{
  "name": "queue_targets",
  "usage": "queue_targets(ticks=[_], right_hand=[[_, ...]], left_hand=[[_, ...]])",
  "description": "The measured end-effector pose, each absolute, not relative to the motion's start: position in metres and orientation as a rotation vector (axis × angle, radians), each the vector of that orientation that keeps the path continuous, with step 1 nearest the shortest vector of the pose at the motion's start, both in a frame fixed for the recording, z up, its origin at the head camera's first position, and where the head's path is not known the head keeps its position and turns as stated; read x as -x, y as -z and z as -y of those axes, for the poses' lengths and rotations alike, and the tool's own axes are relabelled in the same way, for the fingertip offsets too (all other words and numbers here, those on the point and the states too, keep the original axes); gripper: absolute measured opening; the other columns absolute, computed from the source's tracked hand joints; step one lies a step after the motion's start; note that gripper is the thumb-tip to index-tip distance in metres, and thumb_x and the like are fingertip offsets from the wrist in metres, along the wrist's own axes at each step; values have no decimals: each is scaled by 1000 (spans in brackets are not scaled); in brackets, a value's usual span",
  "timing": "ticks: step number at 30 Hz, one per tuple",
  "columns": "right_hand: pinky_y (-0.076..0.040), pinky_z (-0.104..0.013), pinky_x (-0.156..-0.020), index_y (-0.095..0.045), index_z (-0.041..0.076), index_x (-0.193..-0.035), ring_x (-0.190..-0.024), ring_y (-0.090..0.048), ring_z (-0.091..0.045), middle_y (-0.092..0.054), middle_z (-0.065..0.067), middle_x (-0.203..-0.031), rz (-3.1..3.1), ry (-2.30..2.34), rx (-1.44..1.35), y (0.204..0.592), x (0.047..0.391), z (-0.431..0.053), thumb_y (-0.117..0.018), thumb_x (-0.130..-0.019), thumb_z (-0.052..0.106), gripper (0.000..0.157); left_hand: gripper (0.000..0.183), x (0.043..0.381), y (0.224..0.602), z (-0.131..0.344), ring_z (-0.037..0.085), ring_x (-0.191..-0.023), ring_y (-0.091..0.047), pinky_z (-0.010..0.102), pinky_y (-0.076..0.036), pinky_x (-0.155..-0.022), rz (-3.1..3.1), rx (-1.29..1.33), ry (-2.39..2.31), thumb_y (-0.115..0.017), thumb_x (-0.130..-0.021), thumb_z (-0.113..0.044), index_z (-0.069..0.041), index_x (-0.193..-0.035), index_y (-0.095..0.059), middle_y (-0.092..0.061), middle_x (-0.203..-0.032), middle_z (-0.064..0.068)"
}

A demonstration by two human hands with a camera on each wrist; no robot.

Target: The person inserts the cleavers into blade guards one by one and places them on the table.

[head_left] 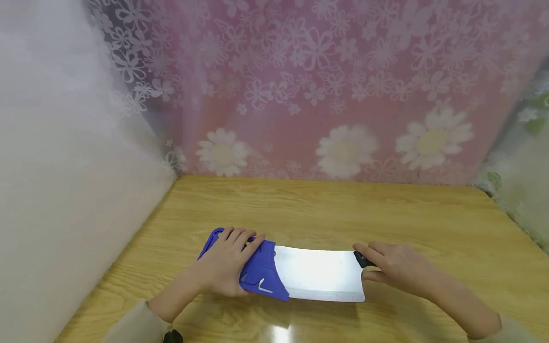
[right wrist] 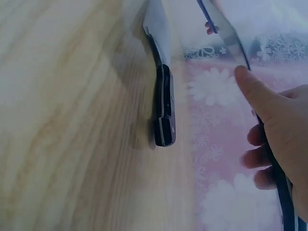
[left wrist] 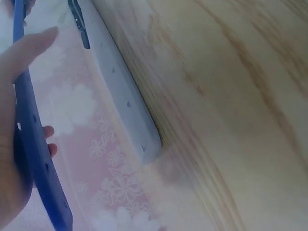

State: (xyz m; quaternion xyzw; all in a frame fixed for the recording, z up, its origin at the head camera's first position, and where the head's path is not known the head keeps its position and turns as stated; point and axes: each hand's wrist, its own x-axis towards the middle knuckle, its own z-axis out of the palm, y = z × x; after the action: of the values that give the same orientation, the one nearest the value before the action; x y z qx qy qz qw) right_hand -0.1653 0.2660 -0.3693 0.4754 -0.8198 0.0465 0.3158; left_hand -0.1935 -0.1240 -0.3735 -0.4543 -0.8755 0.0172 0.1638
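Note:
Between my two hands a cleaver is held level above the wooden table, its wide shiny blade (head_left: pixel 319 274) bare along its middle and right part. A blue sheath (head_left: pixel 267 267) covers the blade's left end. My left hand (head_left: pixel 225 261) grips this sheath, thumb on the near side and fingers over the top. On the right, my right hand (head_left: pixel 401 267) holds the cleaver's black handle (head_left: pixel 361 258), fingers curled round it in the right wrist view. Lower down, a second knife with a black handle (right wrist: pixel 165 108) and a pale grey sheath (left wrist: pixel 122 91) lies on the table, hidden in the head view.
The wood-grain table (head_left: pixel 317 209) reaches back to a pink flowered curtain (head_left: pixel 291 119). A plain white sheet (head_left: pixel 77 157) hangs along the left side, and a floral cloth (head_left: pixel 521 176) bounds the right edge.

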Motion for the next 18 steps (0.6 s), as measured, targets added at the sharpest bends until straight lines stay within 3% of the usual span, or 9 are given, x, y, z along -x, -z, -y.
queue_targets(ticks=[7, 12, 18], right_hand=[[-28, -11, -40, -56, 4, -107, -49, -28, 1, -43, 6, -66, 2165, -61, -1229, 367, 155, -265, -27, -98, 45, 50], [-24, -11, -38, -55, 6, -105, -48, -24, 2, -43, 6, -66, 2203, -50, -1186, 370, 147, -265, -26, -97, 47, 50], [-31, -12, -41, -57, 7, -104, -47, -36, 2, -52, 6, -70, 2251, -81, -1166, 366, 142, -262, -30, -95, 49, 51]], left_hand=[[112, 196, 370, 122, 26, -114, -41, 49, -32, -95, 2454, 1358, 37, -73, -50, -64, -7, -140, -37, -46, -124, 8], [110, 196, 368, 120, 24, -113, -43, 48, -33, -94, 2439, 1394, 27, -73, -50, -64, -8, -139, -40, -48, -123, 8], [109, 191, 366, 113, 23, -115, -43, 46, -33, -95, 2465, 1419, 43, -72, -53, -64, -9, -140, -38, -47, -125, 6]])
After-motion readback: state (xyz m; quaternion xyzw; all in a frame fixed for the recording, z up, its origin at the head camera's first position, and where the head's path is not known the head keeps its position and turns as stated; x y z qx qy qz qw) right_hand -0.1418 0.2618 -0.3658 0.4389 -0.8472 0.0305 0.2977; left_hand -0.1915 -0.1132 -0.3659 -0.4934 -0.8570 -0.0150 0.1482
